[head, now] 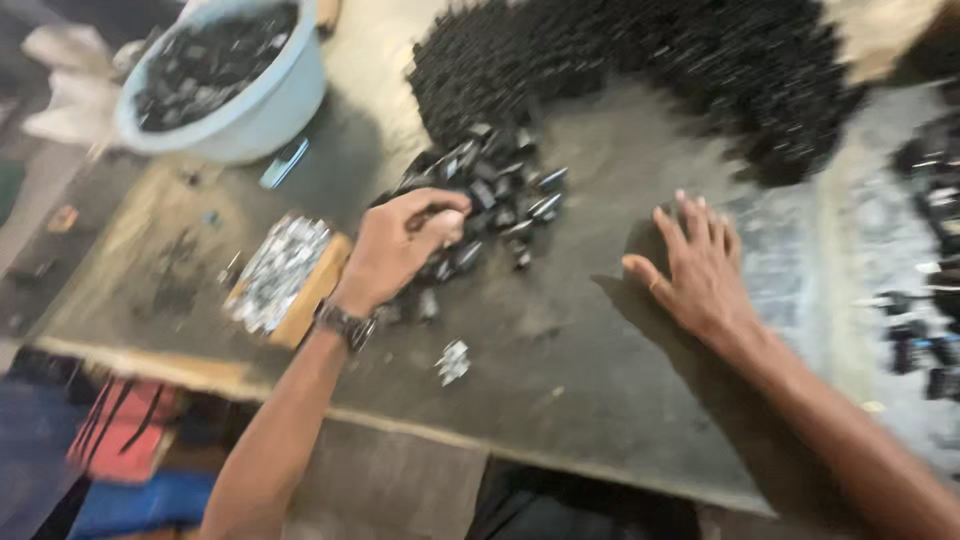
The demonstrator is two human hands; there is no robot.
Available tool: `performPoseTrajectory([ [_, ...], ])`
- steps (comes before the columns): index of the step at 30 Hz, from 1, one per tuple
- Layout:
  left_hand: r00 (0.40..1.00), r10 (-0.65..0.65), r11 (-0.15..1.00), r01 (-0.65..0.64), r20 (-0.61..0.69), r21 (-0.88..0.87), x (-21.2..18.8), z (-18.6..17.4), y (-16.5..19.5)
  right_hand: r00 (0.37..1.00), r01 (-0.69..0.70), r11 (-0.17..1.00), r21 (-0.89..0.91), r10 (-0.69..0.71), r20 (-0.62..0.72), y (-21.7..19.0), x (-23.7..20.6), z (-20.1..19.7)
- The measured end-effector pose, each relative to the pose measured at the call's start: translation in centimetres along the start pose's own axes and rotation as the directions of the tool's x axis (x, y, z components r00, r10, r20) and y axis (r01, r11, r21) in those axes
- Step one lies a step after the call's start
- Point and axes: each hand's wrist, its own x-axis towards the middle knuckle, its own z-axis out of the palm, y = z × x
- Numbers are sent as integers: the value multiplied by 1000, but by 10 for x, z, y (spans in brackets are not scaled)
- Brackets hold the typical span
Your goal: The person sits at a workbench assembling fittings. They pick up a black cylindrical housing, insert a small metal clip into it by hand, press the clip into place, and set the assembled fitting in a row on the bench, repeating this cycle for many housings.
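Black small parts with silver tips, pale blue basin, dark grey tabletop — silvery bits on a tan block

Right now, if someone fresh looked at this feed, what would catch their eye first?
Probably the big heap of small black parts curving across the far side of the dark worktable. Next, the left hand, closed over a cluster of those parts near the table's middle, while the right hand lies flat and spread on the bare surface. A pale blue bowl with more dark parts sits at far left.
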Motion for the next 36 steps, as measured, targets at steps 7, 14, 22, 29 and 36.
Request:
performPoseTrajectory([
  [7, 978, 47, 958, 13, -202, 285, -97, -5, -25, 963, 245, 958, 147, -258, 81, -85, 93, 45],
  [14, 989, 76, 820, 11, -127, 573, -140, 56, -62, 967, 213, 976, 36, -216, 134, -115, 93, 65],
  [22, 961, 263, 802, -167, -87, 573, -122, 92, -73, 964, 263, 963, 65, -264, 14, -105, 21, 23],
  [29, 955, 263, 836, -156, -135, 525, -119, 88, -65, 956, 286, 958, 23, -283, -76, -128, -14, -6],
  [36, 920, 341, 861, -222, -193, 458, -115, 89, -75, 975, 168, 980, 111, -182, 126, -127, -34, -12],
])
